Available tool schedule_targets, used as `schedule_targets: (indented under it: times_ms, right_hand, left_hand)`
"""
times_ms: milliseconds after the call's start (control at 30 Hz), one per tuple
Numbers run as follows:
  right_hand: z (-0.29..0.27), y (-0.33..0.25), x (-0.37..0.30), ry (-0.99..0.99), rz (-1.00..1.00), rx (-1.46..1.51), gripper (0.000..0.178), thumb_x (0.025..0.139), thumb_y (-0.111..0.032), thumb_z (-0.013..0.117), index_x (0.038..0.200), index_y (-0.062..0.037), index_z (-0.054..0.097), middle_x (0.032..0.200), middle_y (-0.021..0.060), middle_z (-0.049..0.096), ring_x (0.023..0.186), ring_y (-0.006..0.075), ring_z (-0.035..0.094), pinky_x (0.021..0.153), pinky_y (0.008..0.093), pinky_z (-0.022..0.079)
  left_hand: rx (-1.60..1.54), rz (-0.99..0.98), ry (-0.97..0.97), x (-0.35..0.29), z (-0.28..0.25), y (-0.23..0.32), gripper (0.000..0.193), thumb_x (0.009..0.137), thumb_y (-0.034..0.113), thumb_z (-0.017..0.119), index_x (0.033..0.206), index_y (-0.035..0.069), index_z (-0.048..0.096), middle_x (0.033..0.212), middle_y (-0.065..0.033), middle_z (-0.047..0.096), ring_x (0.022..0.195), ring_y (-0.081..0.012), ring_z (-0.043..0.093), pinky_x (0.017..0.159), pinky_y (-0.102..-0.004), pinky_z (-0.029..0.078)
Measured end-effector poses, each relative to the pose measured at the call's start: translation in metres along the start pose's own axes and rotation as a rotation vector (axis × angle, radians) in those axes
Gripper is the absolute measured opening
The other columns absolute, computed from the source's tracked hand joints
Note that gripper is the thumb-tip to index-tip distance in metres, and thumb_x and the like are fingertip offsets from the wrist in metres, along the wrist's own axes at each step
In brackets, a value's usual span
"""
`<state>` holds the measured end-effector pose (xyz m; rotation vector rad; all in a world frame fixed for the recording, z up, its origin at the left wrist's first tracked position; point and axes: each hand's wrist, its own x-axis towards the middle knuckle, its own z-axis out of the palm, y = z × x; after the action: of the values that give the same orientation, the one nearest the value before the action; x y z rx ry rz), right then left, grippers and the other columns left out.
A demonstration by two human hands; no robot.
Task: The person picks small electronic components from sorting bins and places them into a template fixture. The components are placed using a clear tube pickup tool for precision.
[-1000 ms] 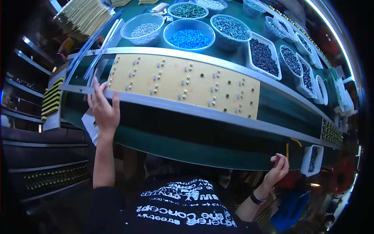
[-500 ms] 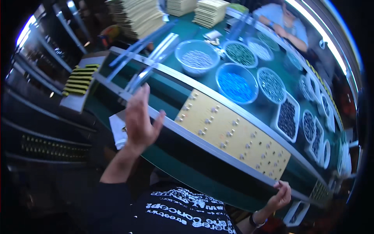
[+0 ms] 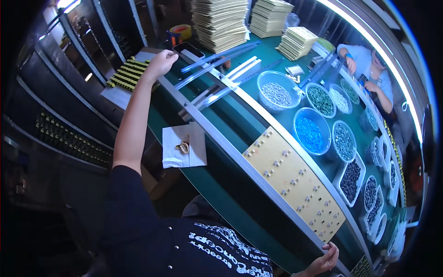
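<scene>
My left arm stretches to the far left, where my left hand [image 3: 162,63] is closed over the left end of the near metal rail [image 3: 210,127]. Whatever its fingers hold, if anything, is hidden. Beside it lie a dark flat tray-like thing [image 3: 189,51] and a sheet of yellow and black strips [image 3: 131,73]. At the lower right, my right hand [image 3: 326,259] has its fingers curled together close to the rail. Its palm side is hidden. Just beyond it is the near corner of a tan board [image 3: 288,173], carrying rows of small silver parts, between two rails.
Bowls of blue pieces [image 3: 311,134], white pieces [image 3: 277,94] and green pieces [image 3: 320,100] stand past the far rail [image 3: 277,117]. White bins hold dark pieces [image 3: 350,180]. Tan board stacks [image 3: 219,23] rise behind. White paper [image 3: 184,145] lies nearby. Another person [image 3: 369,74] sits opposite.
My left hand has gone from spread above the rail to closed at its far left end. My right hand stays near the board's corner. The whole view has swung leftward.
</scene>
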<state>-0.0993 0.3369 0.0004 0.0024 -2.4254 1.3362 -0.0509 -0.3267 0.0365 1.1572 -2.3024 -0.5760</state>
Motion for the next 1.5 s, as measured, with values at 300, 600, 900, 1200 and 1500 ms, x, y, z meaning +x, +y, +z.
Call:
schedule_targets:
  times_ms: [300,600,900,1200,1500]
  right_hand:
    - [0.019,-0.023,0.004,-0.019,-0.085,-0.044,0.032,0.091,-0.030,0.049,0.086,-0.0029,0.065,0.071,0.0032,0.059,0.066,0.0214,0.053,0.072,0.0348,0.043]
    - [0.038,-0.038,0.001,-0.036,-0.251,-0.051,0.028,0.097,-0.016,0.041,0.085,-0.0006,0.061,0.067,0.0055,0.055,0.061,0.0142,0.050,0.064,0.0254,0.042]
    - [0.105,-0.099,-0.034,-0.450,-0.351,0.482,0.015,0.080,-0.011,0.065,0.087,0.0002,0.060,0.075,0.0122,0.063,0.065,0.0206,0.056,0.066,0.0288,0.047]
    - [0.079,-0.083,-0.060,-0.284,-0.149,0.730,0.022,0.074,-0.007,0.063,0.094,-0.0012,0.053,0.073,0.0095,0.058,0.059,0.0160,0.051,0.060,0.0257,0.044]
    - [0.055,-0.031,-0.033,-0.927,0.502,0.728,0.007,0.074,0.001,0.071,0.077,0.0023,0.065,0.071,0.0091,0.064,0.058,0.0124,0.057,0.056,0.0188,0.047]
  left_hand:
    - [-0.220,-0.186,-0.313,0.015,0.024,0.010,0.042,0.092,0.036,0.049,0.107,-0.001,0.061,0.097,-0.0116,0.064,0.078,-0.0164,0.061,0.061,-0.0267,0.049]
    - [-0.901,-0.232,-0.651,0.007,-0.009,0.059,0.028,0.095,0.021,0.047,0.087,-0.002,0.060,0.058,-0.0006,0.047,0.043,-0.0068,0.041,0.040,-0.0170,0.034]
    - [-1.283,0.032,-1.555,-0.193,0.032,0.169,0.020,0.082,0.014,0.066,0.096,0.001,0.061,0.091,-0.0127,0.067,0.078,-0.0198,0.066,0.069,-0.0228,0.054]
    - [-1.585,0.572,-1.294,-0.288,0.073,0.196,0.017,0.071,0.004,0.077,0.081,0.002,0.064,0.088,-0.0100,0.068,0.072,-0.0157,0.063,0.063,-0.0243,0.052]
    - [-1.228,1.067,-0.963,-0.326,0.101,0.172,0.009,0.075,0.002,0.071,0.083,0.002,0.070,0.089,-0.0098,0.068,0.072,-0.0173,0.065,0.063,-0.0248,0.054]
